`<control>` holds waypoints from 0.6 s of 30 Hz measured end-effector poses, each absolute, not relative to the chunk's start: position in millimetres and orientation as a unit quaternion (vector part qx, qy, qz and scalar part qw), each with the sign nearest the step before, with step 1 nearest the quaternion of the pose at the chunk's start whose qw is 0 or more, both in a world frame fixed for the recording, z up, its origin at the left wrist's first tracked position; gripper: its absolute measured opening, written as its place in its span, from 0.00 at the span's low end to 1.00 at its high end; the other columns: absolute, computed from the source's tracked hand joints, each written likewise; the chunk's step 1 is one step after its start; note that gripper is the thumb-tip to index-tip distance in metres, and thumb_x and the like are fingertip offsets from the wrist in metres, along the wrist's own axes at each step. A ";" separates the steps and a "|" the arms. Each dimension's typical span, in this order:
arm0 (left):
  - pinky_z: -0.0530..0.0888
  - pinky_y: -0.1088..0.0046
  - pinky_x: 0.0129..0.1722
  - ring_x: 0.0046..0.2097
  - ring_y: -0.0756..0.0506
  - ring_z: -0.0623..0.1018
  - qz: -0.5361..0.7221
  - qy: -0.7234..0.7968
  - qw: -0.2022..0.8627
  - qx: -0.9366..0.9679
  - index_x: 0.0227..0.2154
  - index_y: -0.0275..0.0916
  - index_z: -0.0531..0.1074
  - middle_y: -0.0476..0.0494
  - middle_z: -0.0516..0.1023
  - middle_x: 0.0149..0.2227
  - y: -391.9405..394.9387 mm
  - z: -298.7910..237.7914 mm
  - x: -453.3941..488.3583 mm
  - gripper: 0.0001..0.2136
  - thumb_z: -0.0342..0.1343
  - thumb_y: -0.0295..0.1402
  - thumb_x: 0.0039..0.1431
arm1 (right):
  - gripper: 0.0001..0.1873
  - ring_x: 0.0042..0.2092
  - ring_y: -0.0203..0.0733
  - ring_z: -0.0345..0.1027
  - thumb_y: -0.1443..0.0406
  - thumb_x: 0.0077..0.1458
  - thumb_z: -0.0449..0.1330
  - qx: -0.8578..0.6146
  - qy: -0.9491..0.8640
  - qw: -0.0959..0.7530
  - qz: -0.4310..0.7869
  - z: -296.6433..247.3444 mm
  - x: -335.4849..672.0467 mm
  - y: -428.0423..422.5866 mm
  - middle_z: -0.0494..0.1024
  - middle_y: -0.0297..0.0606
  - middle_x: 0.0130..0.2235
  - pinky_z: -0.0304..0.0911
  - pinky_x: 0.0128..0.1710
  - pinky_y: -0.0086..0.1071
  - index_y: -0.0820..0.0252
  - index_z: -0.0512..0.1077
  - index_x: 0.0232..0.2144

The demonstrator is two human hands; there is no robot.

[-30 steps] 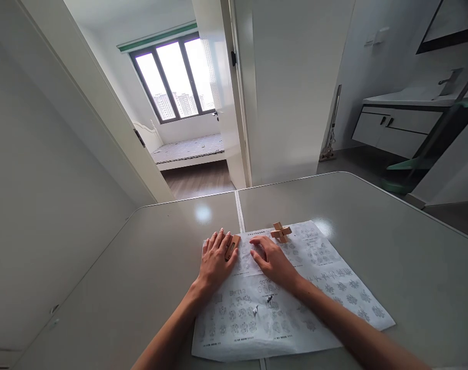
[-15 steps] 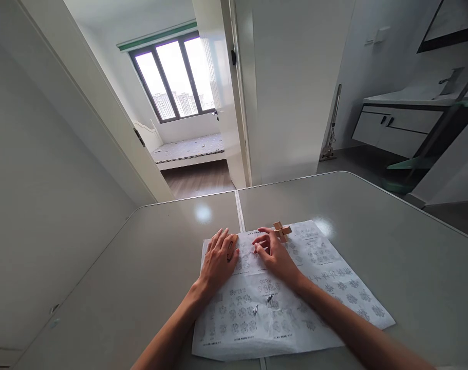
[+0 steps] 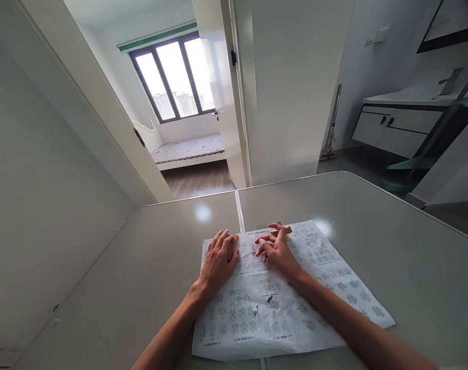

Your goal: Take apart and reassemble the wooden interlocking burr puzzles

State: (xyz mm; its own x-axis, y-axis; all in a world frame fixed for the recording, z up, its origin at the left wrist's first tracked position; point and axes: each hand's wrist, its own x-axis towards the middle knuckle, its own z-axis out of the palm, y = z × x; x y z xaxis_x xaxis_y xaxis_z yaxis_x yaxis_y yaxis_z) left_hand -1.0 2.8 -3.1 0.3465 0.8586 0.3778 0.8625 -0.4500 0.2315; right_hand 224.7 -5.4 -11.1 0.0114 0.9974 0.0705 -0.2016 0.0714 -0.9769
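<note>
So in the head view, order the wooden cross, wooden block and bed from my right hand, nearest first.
1. Wooden cross: just beyond your right hand.
2. Wooden block: leftward, partly covered by your left hand.
3. Bed: ahead-left, well beyond the table.

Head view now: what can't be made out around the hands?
In the head view:
Brown wooden piece by the left hand: largely covered by that hand; grip hidden.
Angular brown wooden piece beyond the right hand: partly behind that hand; contact unclear.
White printed paper sheet: fine print too small to read.
Both forearms: cut off by bottom edge.
</note>
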 end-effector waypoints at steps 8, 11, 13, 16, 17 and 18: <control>0.68 0.46 0.69 0.72 0.34 0.66 -0.231 -0.522 0.002 -0.821 0.58 0.44 0.71 0.39 0.70 0.69 3.2 -3.8 -1.4 0.16 0.55 0.35 0.69 | 0.34 0.28 0.43 0.80 0.52 0.57 0.66 -0.426 -0.444 0.559 0.556 -12.3 227.5 -3.3 0.77 0.32 0.40 0.72 0.22 0.31 0.49 0.50 0.54; 0.69 0.46 0.69 0.72 0.34 0.66 -0.230 -0.520 0.003 -0.823 0.57 0.43 0.71 0.39 0.71 0.68 3.2 -4.0 -1.3 0.16 0.55 0.34 0.69 | 0.34 0.27 0.42 0.79 0.53 0.57 0.66 -0.424 -0.440 0.559 0.560 -13.7 227.0 -2.1 0.77 0.32 0.40 0.72 0.22 0.31 0.50 0.50 0.54; 0.69 0.46 0.69 0.71 0.34 0.67 -0.231 -0.517 0.005 -0.825 0.57 0.44 0.71 0.39 0.71 0.68 2.8 -2.9 -0.8 0.16 0.55 0.34 0.69 | 0.33 0.27 0.41 0.79 0.54 0.56 0.67 -0.424 -0.433 0.561 0.564 -13.7 226.6 -1.6 0.77 0.31 0.40 0.72 0.22 0.31 0.49 0.50 0.54; 0.68 0.46 0.70 0.71 0.35 0.68 -0.229 -0.505 0.009 -0.832 0.58 0.44 0.71 0.40 0.72 0.67 1.6 0.8 0.7 0.16 0.54 0.33 0.69 | 0.33 0.27 0.41 0.79 0.56 0.56 0.66 -0.426 -0.418 0.565 0.569 -12.2 226.4 -1.3 0.76 0.31 0.40 0.71 0.21 0.31 0.49 0.50 0.53; 0.68 0.47 0.70 0.70 0.36 0.69 -0.230 -0.499 0.008 -0.836 0.58 0.44 0.70 0.41 0.72 0.67 1.0 2.5 1.3 0.16 0.54 0.32 0.69 | 0.33 0.26 0.41 0.79 0.57 0.56 0.66 -0.427 -0.413 0.567 0.571 -11.7 226.6 -1.2 0.76 0.31 0.40 0.71 0.21 0.31 0.49 0.50 0.53; 0.68 0.47 0.71 0.70 0.36 0.69 -0.231 -0.490 0.007 -0.841 0.58 0.45 0.71 0.41 0.73 0.67 0.4 4.1 2.0 0.17 0.54 0.32 0.68 | 0.32 0.27 0.41 0.79 0.57 0.56 0.66 -0.428 -0.409 0.568 0.572 -11.4 226.8 -1.0 0.76 0.31 0.40 0.71 0.21 0.31 0.49 0.50 0.53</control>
State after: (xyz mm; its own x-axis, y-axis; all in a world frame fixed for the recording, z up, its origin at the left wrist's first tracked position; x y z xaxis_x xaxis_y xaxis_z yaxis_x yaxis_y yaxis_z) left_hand 2.0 0.4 4.1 0.4135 0.8201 0.3954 0.8270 -0.5200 0.2136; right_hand 226.8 -1.0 -11.4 0.0110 0.9996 -0.0247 -0.3001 -0.0202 -0.9537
